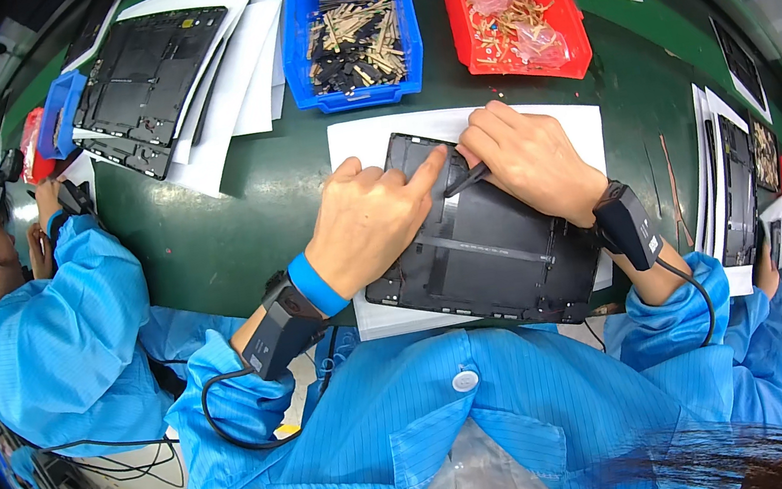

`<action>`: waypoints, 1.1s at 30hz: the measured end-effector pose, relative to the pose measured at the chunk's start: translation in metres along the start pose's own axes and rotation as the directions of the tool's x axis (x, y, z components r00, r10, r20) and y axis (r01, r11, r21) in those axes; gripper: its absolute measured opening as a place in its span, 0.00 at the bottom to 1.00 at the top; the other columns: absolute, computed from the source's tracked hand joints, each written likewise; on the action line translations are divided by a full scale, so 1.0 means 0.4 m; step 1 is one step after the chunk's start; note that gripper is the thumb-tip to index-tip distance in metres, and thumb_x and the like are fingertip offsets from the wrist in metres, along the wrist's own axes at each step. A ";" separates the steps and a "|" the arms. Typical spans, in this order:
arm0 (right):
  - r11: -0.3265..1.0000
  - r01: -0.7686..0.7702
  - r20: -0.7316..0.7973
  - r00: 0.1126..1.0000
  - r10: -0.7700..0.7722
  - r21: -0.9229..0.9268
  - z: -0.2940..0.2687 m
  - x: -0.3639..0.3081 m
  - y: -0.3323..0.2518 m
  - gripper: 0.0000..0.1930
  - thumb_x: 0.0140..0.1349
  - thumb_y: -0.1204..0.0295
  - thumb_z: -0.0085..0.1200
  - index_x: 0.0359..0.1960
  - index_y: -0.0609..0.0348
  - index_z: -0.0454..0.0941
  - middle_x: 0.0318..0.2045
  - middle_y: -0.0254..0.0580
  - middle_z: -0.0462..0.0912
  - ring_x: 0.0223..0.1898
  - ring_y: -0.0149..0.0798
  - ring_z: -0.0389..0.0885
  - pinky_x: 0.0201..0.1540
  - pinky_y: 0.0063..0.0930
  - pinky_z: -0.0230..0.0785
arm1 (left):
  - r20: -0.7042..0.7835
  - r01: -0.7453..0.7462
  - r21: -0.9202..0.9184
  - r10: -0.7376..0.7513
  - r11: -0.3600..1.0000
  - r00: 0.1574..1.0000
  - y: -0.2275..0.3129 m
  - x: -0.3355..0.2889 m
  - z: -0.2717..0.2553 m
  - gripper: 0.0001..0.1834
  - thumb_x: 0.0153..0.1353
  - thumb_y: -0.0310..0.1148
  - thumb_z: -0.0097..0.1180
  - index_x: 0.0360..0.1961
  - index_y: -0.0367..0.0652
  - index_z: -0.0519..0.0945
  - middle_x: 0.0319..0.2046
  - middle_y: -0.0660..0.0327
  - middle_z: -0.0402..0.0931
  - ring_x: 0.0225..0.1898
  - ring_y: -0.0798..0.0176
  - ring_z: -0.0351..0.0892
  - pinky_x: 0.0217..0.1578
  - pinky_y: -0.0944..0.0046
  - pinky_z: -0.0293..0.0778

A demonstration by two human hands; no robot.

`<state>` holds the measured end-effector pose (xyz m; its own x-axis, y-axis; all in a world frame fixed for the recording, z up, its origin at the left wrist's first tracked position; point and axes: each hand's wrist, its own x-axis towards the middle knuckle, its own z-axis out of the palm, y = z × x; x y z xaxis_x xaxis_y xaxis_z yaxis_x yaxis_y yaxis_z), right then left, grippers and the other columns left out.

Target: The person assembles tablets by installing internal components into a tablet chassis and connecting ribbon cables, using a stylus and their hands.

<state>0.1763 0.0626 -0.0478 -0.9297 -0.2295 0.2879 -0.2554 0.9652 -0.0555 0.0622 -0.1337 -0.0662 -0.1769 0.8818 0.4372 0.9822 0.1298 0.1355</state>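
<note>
A black laptop-type cover panel [487, 245] with a ribbed inner face lies tilted on white sheets [361, 143] in front of me. My left hand [377, 216] rests over its upper left part. The index finger is stretched out with its tip on the panel near the top edge, and the other fingers are curled. Pinched in my right hand [529, 153] is a slim black stick-like piece [467, 179], slanting down to the left against the panel. Its exact kind is hard to tell. My right fingertips hide its upper end.
Beyond the panel stand a blue bin [359, 95] of tan and black strips and a red bin [576, 60] of scraps and clear plastic. Stacked panels [150, 83] with white sheets lie at left, more panels [736, 183] at right. Co-workers [58, 315] sit on both sides.
</note>
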 end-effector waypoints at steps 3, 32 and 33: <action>0.998 -0.040 -0.009 0.999 0.040 0.043 0.002 0.009 0.001 0.08 0.52 0.73 0.58 0.32 0.59 0.74 0.31 0.39 0.74 0.37 0.40 0.77 0.33 0.35 0.74 | 0.027 0.004 0.087 -0.007 0.996 1.000 0.011 -0.007 0.002 0.20 0.55 0.31 0.63 0.51 0.50 0.83 0.12 0.67 0.69 0.15 0.65 0.71 0.24 0.63 0.64; 0.820 -0.511 0.091 0.858 0.506 0.256 -0.110 -0.126 -0.001 0.08 0.54 0.75 0.62 0.33 0.58 0.76 0.34 0.39 0.77 0.37 0.49 0.80 0.37 0.39 0.71 | -0.083 -0.044 -0.169 0.030 0.985 0.996 -0.036 0.066 -0.003 0.08 0.56 0.23 0.60 0.37 0.38 0.77 0.36 0.58 0.72 0.41 0.53 0.72 0.43 0.57 0.69; 0.819 -0.514 0.089 0.856 0.510 0.256 -0.106 -0.134 0.000 0.08 0.54 0.75 0.62 0.33 0.58 0.76 0.34 0.39 0.77 0.37 0.49 0.80 0.37 0.39 0.71 | -0.063 -0.029 -0.163 0.019 0.986 0.998 -0.035 0.067 -0.001 0.07 0.56 0.24 0.60 0.37 0.38 0.76 0.36 0.58 0.71 0.41 0.53 0.72 0.44 0.57 0.68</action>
<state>0.2372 0.0804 -0.0225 -0.9495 0.2843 0.1330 0.2009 0.8760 -0.4385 0.0438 -0.1119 -0.0559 -0.1615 0.8537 0.4951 0.9637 0.0282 0.2656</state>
